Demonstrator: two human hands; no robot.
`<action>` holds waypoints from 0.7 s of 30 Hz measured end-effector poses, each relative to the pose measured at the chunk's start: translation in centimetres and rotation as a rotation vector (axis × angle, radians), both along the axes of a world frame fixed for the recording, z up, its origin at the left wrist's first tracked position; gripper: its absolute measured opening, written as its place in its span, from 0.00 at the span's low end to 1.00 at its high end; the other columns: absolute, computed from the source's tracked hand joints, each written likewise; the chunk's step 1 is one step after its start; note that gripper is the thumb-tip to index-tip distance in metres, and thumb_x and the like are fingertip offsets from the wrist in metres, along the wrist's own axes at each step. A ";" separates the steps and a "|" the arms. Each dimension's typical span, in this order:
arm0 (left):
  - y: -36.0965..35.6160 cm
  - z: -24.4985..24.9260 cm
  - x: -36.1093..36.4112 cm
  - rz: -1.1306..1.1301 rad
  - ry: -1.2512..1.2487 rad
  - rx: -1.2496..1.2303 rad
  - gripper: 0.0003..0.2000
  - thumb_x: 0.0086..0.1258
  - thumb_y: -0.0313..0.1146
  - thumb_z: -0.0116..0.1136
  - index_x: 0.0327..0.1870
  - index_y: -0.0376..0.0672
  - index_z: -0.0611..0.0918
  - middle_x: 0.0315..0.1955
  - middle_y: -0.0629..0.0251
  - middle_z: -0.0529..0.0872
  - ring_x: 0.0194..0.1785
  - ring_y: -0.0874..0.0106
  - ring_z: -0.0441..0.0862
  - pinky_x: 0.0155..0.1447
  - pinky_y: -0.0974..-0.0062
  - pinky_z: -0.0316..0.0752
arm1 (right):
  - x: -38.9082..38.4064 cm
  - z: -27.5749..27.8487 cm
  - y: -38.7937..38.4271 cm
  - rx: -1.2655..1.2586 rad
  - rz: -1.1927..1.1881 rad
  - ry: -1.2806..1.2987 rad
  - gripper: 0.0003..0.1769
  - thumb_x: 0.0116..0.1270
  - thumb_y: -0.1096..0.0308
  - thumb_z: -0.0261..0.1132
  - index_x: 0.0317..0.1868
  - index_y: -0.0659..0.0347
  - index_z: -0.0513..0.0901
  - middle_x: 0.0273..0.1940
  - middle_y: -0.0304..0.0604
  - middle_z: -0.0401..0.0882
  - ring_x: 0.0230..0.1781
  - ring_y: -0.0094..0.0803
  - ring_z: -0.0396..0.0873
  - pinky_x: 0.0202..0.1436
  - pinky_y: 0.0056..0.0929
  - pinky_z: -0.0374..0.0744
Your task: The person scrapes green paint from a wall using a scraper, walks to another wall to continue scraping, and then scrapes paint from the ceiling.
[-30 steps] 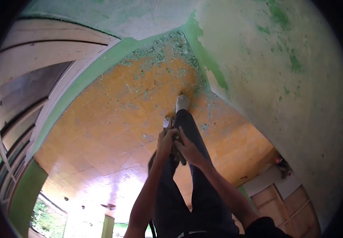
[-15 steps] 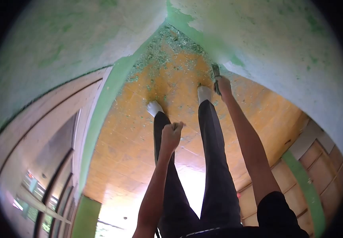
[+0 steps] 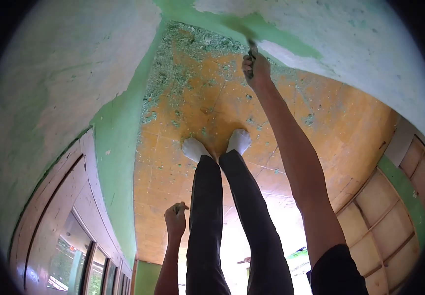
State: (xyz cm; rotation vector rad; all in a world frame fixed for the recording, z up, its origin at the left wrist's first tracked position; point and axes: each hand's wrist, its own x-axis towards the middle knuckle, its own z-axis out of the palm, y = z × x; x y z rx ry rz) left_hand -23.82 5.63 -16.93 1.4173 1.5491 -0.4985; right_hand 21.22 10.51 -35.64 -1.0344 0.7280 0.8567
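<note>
The feet (image 3: 217, 143) have drawn together; the left hand (image 3: 175, 221) has swung outside them, curled, nothing visible inside. The right hand (image 3: 258, 69) wraps its fingers round the tool (image 3: 253, 49), by the wall (image 3: 369, 59). Too steep a push could gouge it; flakes (image 3: 166, 66) could cause slipping.

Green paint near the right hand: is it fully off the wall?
No, partly on: green paint shows beside pale areas of the wall.

You can see your two hands (image 3: 258, 69), two socks (image 3: 195, 149), two trouser legs (image 3: 205, 216), one sleeve (image 3: 339, 271) and just one tool (image 3: 252, 49).
</note>
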 end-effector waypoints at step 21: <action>7.2 0.2 6.6 -0.066 -0.078 -0.100 0.10 0.71 0.30 0.51 0.35 0.31 0.82 0.17 0.64 0.73 0.22 0.79 0.65 0.29 0.74 0.62 | -2.9 3.5 -0.8 -0.120 -0.063 -0.260 0.07 0.72 0.69 0.53 0.47 0.59 0.71 0.28 0.40 0.69 0.19 0.22 0.66 0.16 0.21 0.64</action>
